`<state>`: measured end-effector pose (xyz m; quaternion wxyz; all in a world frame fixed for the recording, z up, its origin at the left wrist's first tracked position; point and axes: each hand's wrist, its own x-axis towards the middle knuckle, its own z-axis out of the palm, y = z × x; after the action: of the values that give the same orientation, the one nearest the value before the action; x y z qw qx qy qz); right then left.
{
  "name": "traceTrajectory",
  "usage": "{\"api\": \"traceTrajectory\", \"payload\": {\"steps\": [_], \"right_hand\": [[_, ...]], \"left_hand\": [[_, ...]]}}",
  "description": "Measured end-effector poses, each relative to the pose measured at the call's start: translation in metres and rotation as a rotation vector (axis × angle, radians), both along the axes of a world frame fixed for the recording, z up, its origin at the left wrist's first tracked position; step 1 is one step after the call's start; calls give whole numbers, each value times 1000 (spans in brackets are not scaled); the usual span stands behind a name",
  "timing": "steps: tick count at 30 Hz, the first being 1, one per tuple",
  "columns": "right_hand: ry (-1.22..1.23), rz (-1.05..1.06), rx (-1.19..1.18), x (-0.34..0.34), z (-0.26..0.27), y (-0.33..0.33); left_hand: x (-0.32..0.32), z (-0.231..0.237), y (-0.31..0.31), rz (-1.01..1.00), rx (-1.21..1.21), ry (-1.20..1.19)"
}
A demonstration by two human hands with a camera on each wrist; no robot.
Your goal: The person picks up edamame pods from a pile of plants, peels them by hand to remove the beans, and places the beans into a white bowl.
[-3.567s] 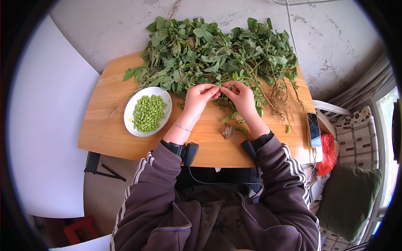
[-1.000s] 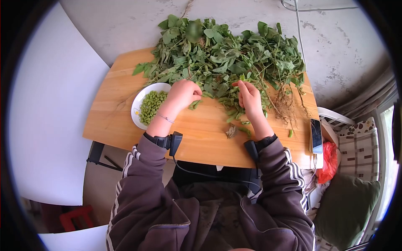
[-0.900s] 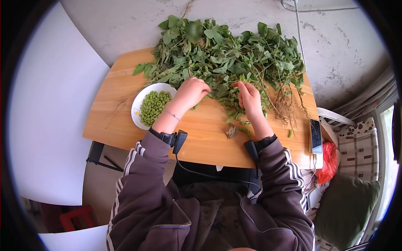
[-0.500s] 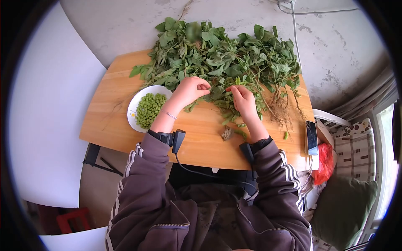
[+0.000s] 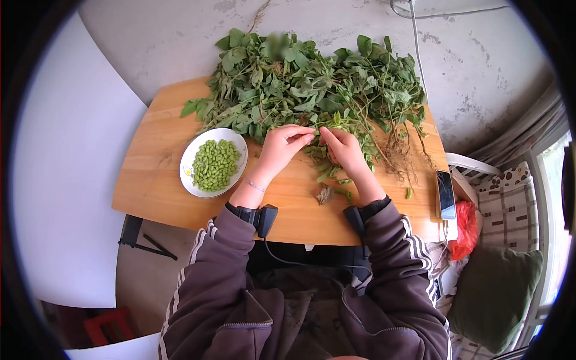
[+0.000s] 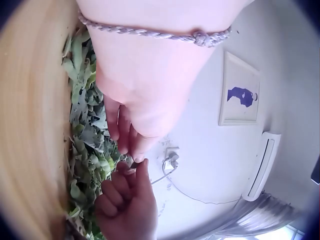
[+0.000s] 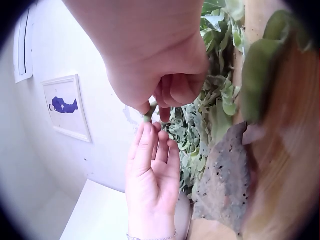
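Both hands meet fingertip to fingertip over the near edge of the leafy green plants (image 5: 300, 84). A small green pod (image 7: 150, 111) is pinched between the right hand's (image 5: 346, 151) thumb and forefinger, its other fingers curled. The left hand's (image 5: 281, 150) thumb and forefinger pinch the pod's lower end in the right wrist view, its remaining fingers nearly straight. Left of the left hand, a white plate (image 5: 188, 157) holds shelled green beans (image 5: 215, 165).
On the wooden table (image 5: 162, 198) are a dry leaf (image 5: 324, 194), loose pods near the right wrist and a single pod (image 5: 409, 193). A phone (image 5: 445, 193) lies at the right edge. Roots (image 5: 397, 153) spread at the plants' right.
The left hand has moved from beside the plate rightward to meet the right hand, and its fingers have closed on the pod. The right hand has shifted only slightly.
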<state>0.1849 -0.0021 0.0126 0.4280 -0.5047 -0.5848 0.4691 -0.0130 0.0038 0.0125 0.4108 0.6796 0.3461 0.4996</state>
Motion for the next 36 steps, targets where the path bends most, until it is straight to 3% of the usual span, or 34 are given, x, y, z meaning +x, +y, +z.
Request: {"api": "traceTrajectory", "payload": {"steps": [2, 5, 11, 17, 20, 26, 27, 32, 36], "right_hand": [[-20, -15, 2, 1, 0, 0], [-128, -31, 188, -2, -8, 2], [-301, -93, 223, -4, -3, 0], [-265, -94, 274, -9, -5, -4], [-232, -63, 233, -9, -5, -4], [-56, 19, -68, -6, -2, -2], [-69, 11, -49, -6, -3, -2], [-129, -88, 161, -8, -18, 4], [-213, -126, 149, -6, -10, 2]], "left_hand": [[0, -4, 0, 33, 111, 66], [4, -7, -1, 103, 315, 248], [17, -11, -9, 261, 639, 517], [21, -6, -9, 406, 847, 579], [17, -3, -10, 363, 842, 565], [23, -17, -6, 217, 275, 30], [24, -16, -7, 75, 79, -172], [27, -17, -8, -23, -118, -292], [26, -21, -6, -79, -151, -334]]}}
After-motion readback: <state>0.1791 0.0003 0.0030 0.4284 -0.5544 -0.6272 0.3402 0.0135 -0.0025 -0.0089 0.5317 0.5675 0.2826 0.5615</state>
